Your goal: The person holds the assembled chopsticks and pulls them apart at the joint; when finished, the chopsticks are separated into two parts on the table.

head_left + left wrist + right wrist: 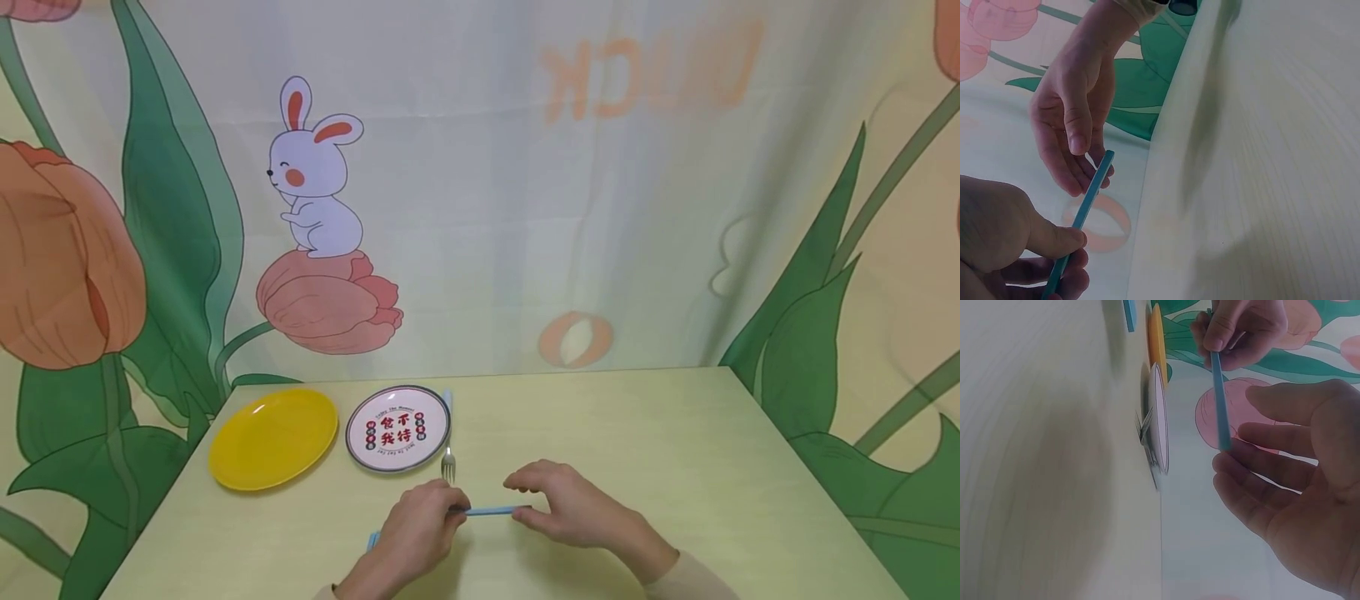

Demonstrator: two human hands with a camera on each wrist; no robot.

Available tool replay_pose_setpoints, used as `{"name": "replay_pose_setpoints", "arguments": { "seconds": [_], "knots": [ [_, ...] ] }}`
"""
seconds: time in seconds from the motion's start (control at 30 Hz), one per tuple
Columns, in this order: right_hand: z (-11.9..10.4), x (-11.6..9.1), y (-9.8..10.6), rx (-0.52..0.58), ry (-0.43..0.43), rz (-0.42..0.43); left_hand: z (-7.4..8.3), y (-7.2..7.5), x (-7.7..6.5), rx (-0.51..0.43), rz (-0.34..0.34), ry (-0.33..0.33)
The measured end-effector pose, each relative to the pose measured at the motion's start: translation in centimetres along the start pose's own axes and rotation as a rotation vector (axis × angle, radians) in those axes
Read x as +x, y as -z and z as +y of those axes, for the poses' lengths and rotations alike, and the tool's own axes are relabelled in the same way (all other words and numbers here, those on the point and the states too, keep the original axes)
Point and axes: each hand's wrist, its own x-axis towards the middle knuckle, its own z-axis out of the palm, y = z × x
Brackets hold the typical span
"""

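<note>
My left hand (423,521) pinches a slim, straight light-blue bar (491,511) between thumb and fingers, above the table. One end of the bar is hidden in that hand, so its kind cannot be told. Facing it, my right hand (566,504) has its fingers spread and loosely bent around the bar's free end. In the right wrist view that end of the blue bar (1222,419) lies at the right fingertips; whether they touch it is unclear. A metal fork (448,467) lies beyond the left hand, beside a white plate (397,458) with red characters.
A yellow plate (273,442) stands at the back left. Another light-blue piece (372,540) shows partly behind the left hand. The pale table (675,450) extends right, and a printed curtain (465,208) hangs along its back edge.
</note>
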Motion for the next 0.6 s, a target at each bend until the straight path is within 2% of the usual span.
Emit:
{"name": "replay_pose_setpoints", "arguments": {
  "seconds": [0.33, 0.6],
  "knots": [
    [-0.73, 0.10, -0.35, 0.019, -0.007, -0.026, 0.02, -0.44, 0.00, -0.031, 0.018, -0.054],
    [-0.94, 0.10, -0.88, 0.024, 0.019, -0.050, 0.36, -0.66, 0.11, -0.041, 0.022, -0.054]
  ]
}}
